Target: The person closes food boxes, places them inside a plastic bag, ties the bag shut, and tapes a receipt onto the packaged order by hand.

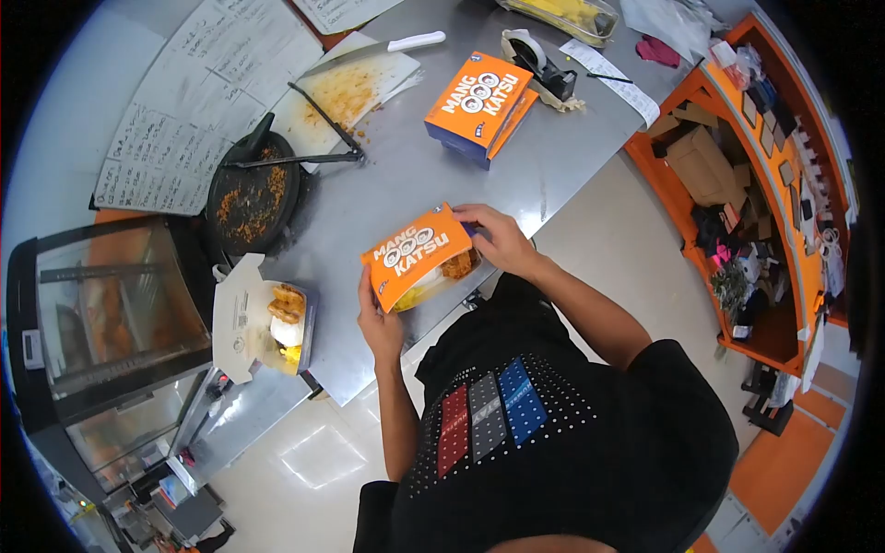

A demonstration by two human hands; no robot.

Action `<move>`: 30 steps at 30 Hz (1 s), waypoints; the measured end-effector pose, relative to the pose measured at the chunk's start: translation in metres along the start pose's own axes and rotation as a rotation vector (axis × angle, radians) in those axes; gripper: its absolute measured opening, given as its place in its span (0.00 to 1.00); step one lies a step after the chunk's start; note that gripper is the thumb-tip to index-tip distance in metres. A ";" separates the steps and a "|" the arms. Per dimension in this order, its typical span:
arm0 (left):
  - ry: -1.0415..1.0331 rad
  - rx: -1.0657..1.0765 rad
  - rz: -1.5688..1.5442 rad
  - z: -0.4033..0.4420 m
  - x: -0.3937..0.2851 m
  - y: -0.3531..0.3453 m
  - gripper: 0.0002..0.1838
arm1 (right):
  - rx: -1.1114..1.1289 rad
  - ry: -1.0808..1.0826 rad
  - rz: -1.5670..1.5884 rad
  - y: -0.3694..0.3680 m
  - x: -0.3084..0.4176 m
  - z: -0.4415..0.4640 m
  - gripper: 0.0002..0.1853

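meal box (415, 254) between both grips, left grip (380, 329) clasping its left side, right grip (505, 243) clasping its far right corner, food (458, 265) showing under its near lid edge, open carton (238, 318) left of meal box, pan (287, 195) beyond-left of meal box

Most of the golden-brown crumbed food (457, 266) is hidden inside the orange, white-lettered cardboard box (415, 251), which also conceals some fingers of the left hand (381, 330); how the fingertips of the right hand (502, 241) meet its corner is hard to tell. The clear plastic tray (597, 39) is cut off by the top edge. Handwriting on the large white sheet (175, 138) is too small to read; the black, glass-fronted cabinet's (25, 300) contents are blurred
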State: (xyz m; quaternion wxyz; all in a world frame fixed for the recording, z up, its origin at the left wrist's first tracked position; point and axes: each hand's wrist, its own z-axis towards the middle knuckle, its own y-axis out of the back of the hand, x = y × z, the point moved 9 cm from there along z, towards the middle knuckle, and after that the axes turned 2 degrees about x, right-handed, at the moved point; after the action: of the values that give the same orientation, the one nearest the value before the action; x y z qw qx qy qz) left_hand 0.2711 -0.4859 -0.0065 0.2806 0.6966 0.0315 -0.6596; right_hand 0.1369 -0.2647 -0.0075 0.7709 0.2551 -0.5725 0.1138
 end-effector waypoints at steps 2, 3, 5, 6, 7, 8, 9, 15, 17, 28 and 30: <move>-0.004 -0.010 0.032 0.000 -0.002 -0.002 0.31 | -0.002 0.057 -0.045 -0.001 -0.003 -0.007 0.26; -0.003 0.018 0.037 0.000 -0.001 -0.003 0.32 | -0.002 0.053 -0.053 -0.003 -0.002 -0.013 0.27; 0.006 0.074 0.049 -0.002 0.001 -0.004 0.35 | 0.009 0.040 -0.043 -0.008 -0.005 -0.022 0.29; 0.007 0.134 0.059 -0.003 0.002 -0.005 0.37 | 0.020 0.034 -0.027 -0.011 -0.008 -0.023 0.29; 0.006 0.193 0.069 -0.004 0.002 -0.007 0.38 | 0.031 0.030 -0.012 -0.012 -0.010 -0.023 0.30; 0.006 0.251 0.079 -0.005 0.003 -0.008 0.40 | 0.052 0.029 -0.005 -0.011 -0.012 -0.023 0.30; 0.002 0.310 0.067 -0.007 0.001 -0.008 0.40 | 0.070 0.027 0.003 -0.010 -0.010 -0.022 0.29; 0.123 0.315 0.036 -0.004 0.008 -0.014 0.36 | 0.102 -0.280 -0.007 -0.023 -0.012 -0.021 0.27; 0.193 0.249 0.030 -0.006 0.019 -0.015 0.36 | 0.097 -0.280 -0.099 -0.025 -0.010 -0.023 0.27; -0.511 0.509 1.135 0.008 -0.011 -0.032 0.38 | 0.393 0.375 -0.643 -0.029 0.031 0.001 0.32; -0.508 0.566 1.005 0.012 -0.028 -0.036 0.42 | 0.481 0.448 -0.652 -0.034 0.030 0.004 0.36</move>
State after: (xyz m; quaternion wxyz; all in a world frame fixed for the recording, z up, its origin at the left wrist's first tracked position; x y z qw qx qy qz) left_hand 0.2415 -0.4519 0.0073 0.3598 0.4951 -0.5431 -0.5748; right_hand 0.1587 -0.2992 0.0127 0.7901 0.5624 -0.2391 0.0474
